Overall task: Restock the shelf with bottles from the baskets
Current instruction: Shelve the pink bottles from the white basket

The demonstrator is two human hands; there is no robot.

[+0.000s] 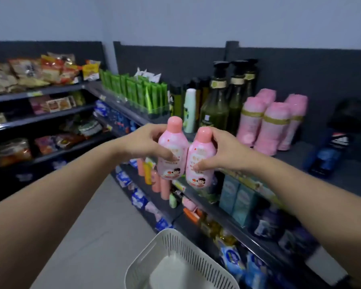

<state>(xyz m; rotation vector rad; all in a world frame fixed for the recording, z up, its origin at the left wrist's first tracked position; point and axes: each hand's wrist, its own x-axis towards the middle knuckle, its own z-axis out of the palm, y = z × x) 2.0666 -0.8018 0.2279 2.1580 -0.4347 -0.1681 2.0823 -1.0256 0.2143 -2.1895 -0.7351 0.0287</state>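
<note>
Left hand (146,142) grips the left bottle (172,151). Right hand (223,152) grips the right bottle (200,159). Bottles touch, upright, above the basket (175,243).

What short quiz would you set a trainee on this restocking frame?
1. True or false: the left hand grips one pink-capped bottle and the right hand grips a second bottle.
2. Where is the white basket? A) on the top shelf B) below the hands C) in the left hand
3. What colour are the tubes left of the dark pump bottles?
Key: 1 true; 2 B; 3 green.
</note>
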